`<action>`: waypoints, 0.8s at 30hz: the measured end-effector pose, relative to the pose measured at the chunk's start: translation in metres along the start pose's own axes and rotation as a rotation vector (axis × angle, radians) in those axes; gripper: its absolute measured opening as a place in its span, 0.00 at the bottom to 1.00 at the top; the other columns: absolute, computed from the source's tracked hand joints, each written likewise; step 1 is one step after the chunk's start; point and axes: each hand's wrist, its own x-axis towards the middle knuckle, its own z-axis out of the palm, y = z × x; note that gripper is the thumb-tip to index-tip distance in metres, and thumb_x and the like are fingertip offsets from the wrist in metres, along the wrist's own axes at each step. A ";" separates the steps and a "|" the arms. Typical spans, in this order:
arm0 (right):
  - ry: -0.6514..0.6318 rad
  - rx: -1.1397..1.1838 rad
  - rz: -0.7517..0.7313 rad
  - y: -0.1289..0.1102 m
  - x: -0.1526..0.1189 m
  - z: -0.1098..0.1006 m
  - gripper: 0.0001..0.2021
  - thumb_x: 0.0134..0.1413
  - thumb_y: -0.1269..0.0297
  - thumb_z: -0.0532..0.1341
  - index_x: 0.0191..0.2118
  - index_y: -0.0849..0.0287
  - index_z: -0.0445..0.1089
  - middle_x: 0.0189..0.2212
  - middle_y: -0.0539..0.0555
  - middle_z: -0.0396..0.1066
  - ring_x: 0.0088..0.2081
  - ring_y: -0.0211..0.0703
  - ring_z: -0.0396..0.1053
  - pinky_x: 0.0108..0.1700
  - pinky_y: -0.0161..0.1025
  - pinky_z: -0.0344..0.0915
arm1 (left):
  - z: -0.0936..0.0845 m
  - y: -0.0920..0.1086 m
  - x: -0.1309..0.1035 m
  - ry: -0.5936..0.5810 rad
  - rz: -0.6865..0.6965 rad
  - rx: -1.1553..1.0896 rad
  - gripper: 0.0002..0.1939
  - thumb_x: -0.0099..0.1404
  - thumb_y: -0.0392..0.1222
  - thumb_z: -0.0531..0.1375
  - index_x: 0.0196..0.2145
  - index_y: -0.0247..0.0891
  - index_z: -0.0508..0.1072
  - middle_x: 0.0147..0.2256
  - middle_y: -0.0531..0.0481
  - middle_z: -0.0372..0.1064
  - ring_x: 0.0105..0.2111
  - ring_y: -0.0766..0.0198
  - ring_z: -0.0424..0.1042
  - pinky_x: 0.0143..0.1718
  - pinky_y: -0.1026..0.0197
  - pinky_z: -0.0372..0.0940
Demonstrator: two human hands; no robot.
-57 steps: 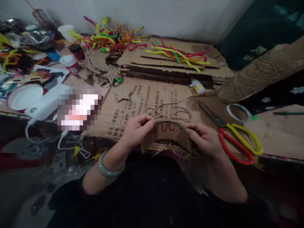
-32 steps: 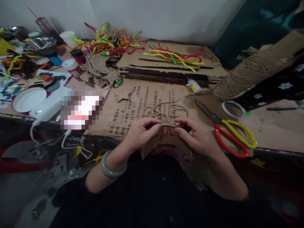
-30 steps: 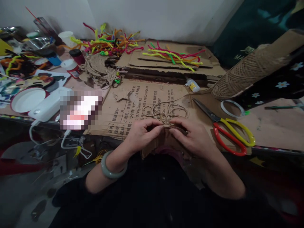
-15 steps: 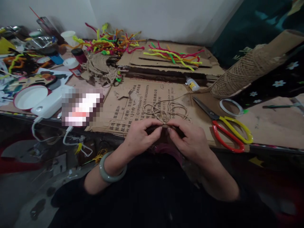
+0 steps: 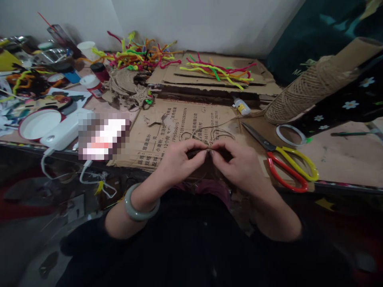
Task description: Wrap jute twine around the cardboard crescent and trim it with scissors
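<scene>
Fingertip to fingertip, my left hand (image 5: 181, 161) and my right hand (image 5: 236, 161) pinch the jute twine (image 5: 223, 132) at the front edge of the cardboard sheet (image 5: 167, 147). Loose loops of this twine lie on the cardboard just beyond my fingers. One strand leads back to the big twine spool (image 5: 311, 87) on the right. What else sits between the fingertips is mostly hidden by my hands. Scissors (image 5: 271, 149) with one red and one yellow handle lie slightly open to the right of my right hand.
A small glue bottle (image 5: 241, 106) lies near the spool, a roll of tape (image 5: 291, 135) beyond the scissors. Colourful pipe cleaners (image 5: 221, 69) rest on stacked cardboard behind. Twine-wrapped shapes (image 5: 128, 85), paint jars (image 5: 92, 84) and a blurred-out phone (image 5: 104, 137) stand left.
Both hands have risen slightly and moved a little away from my body, still pinching the twine. Its loops are now more covered by my hands.
</scene>
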 end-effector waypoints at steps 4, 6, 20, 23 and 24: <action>0.021 0.008 0.041 0.004 0.033 -0.013 0.06 0.52 0.67 0.59 0.33 0.57 0.73 0.28 0.50 0.75 0.29 0.40 0.71 0.33 0.37 0.64 | -0.011 0.014 0.032 0.005 0.015 0.002 0.07 0.58 0.36 0.60 0.33 0.37 0.79 0.30 0.51 0.78 0.31 0.64 0.75 0.34 0.63 0.68; 0.048 -0.004 0.051 0.008 0.053 -0.017 0.06 0.51 0.67 0.59 0.33 0.57 0.73 0.29 0.51 0.75 0.31 0.41 0.70 0.34 0.38 0.64 | -0.015 0.020 0.052 0.036 0.043 0.033 0.08 0.56 0.33 0.59 0.31 0.36 0.79 0.29 0.52 0.77 0.32 0.64 0.73 0.35 0.63 0.67; 0.062 0.017 0.126 0.061 0.102 0.007 0.07 0.49 0.64 0.58 0.31 0.58 0.73 0.29 0.54 0.77 0.31 0.45 0.72 0.35 0.41 0.64 | -0.001 -0.021 0.125 -0.064 -0.092 -0.143 0.09 0.54 0.30 0.56 0.29 0.33 0.77 0.22 0.54 0.70 0.22 0.71 0.64 0.26 0.66 0.60; 0.019 0.008 0.139 0.063 0.099 0.013 0.07 0.49 0.65 0.58 0.31 0.57 0.73 0.28 0.54 0.77 0.30 0.44 0.71 0.34 0.40 0.64 | 0.001 -0.029 0.120 -0.115 -0.141 -0.181 0.07 0.54 0.32 0.57 0.27 0.33 0.76 0.21 0.55 0.69 0.22 0.71 0.64 0.25 0.67 0.60; 0.013 0.012 0.138 0.063 0.099 0.015 0.06 0.49 0.65 0.58 0.30 0.57 0.72 0.27 0.54 0.76 0.29 0.44 0.71 0.33 0.40 0.64 | 0.000 -0.030 0.119 -0.112 -0.141 -0.175 0.06 0.54 0.33 0.57 0.27 0.33 0.75 0.21 0.55 0.68 0.22 0.71 0.64 0.25 0.67 0.59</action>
